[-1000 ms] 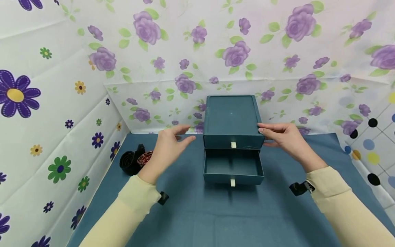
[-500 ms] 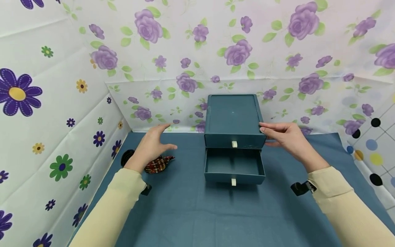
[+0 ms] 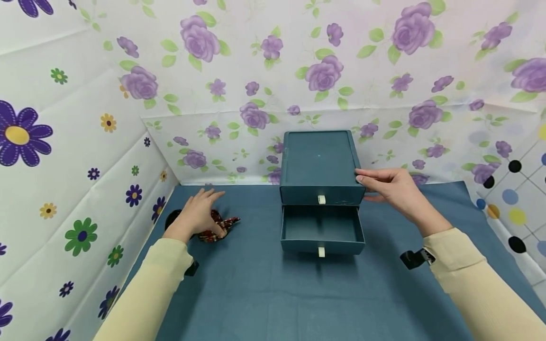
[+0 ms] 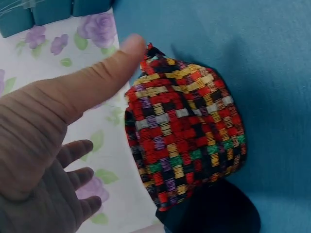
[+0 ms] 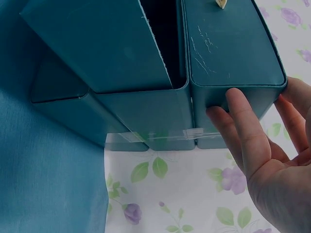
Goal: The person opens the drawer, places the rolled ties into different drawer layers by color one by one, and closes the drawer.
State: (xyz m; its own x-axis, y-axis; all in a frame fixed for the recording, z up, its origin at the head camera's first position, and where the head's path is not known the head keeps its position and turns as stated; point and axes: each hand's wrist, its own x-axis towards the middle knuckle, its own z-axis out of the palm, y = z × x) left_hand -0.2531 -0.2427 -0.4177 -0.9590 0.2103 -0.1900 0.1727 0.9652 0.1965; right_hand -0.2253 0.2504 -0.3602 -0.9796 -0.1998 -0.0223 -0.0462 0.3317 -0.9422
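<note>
A cloth piece (image 4: 189, 131) in a multicoloured woven check lies on the blue cloth-covered table at the left. My left hand (image 3: 194, 218) hovers over it, fingers spread and holding nothing; in the left wrist view the thumb tip is right by its pointed end. In the head view this hand hides part of it. A dark teal drawer cabinet (image 3: 317, 158) stands against the back wall. My right hand (image 3: 390, 189) grips its upper right edge, with fingers (image 5: 243, 116) against the side wall. The drawer (image 3: 323, 246) below the top one is pulled out, its visible inside bare.
A black object (image 3: 172, 218), mostly hidden behind my left hand, lies at the far left beside the checked cloth. Flower-printed sheets (image 3: 239, 61) wall the table at the back and left; a dotted sheet (image 3: 518, 208) bounds the right. Clear tape (image 5: 165, 135) crosses the cabinet's side.
My left hand has moved left and down from beside the cabinet to the checked cloth, its fingers staying spread. My right hand keeps its hold on the cabinet, and the drawer stays pulled out.
</note>
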